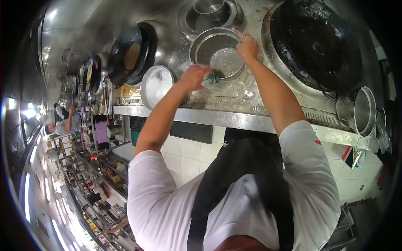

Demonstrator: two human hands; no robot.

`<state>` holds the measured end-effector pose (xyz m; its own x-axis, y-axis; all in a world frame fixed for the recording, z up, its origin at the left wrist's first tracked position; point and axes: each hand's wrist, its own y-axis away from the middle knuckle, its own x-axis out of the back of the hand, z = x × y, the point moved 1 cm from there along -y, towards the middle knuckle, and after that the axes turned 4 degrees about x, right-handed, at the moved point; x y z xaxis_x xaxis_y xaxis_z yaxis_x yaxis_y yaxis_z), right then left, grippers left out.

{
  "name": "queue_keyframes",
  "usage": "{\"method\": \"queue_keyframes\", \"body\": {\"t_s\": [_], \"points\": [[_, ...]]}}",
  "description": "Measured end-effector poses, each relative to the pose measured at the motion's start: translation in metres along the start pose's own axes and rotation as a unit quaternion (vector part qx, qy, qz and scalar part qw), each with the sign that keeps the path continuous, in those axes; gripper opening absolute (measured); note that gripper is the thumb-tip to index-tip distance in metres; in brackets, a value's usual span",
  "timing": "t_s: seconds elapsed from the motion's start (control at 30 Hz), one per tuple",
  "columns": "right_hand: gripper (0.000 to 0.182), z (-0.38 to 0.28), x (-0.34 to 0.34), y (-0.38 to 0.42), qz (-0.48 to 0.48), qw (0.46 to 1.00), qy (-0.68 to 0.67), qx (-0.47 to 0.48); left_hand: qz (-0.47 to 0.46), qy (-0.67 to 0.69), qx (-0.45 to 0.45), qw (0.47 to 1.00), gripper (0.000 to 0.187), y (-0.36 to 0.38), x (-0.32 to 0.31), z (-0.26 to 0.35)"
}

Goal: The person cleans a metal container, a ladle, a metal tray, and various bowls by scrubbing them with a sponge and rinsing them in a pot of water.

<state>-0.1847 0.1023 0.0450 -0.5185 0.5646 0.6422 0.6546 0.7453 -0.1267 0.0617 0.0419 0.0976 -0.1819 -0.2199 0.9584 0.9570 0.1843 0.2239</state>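
Note:
On the wet steel counter a round metal pot (pixel 204 52) leans tilted, its open mouth facing me and cloudy water at its bottom. My right hand (pixel 248 48) grips the pot's right rim, thumb along the edge. At the lower left of the rim, my left hand (pixel 197 78) is closed around a green scrubbing pad (pixel 210 79) covered in foam. The pad is against or very close to the pot's outside. Just left of that hand sits a metal basin (pixel 155 87) filled with white suds.
Behind the pot stand a wide metal pan (pixel 184 21) and a smaller pot (pixel 209 9) inside it. A large black wok (pixel 316 46) is at right, near another metal pot (pixel 365 112). More black woks (pixel 121 58) are at left. A co-worker (pixel 67 123) stands farther left.

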Motion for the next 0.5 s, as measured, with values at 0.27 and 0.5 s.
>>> {"method": "queue_keyframes", "body": {"t_s": [0.27,0.5], "points": [[0.056,-0.003,-0.003,0.006,-0.026,0.999,0.031,0.014,0.185,0.127,0.398,0.889,0.045,-0.102,-0.042,0.114],[0.059,0.003,0.005,-0.003,-0.025,0.998,0.035,0.044,0.168,-0.028,0.034,0.985,0.034,-0.01,0.004,0.044]]}}
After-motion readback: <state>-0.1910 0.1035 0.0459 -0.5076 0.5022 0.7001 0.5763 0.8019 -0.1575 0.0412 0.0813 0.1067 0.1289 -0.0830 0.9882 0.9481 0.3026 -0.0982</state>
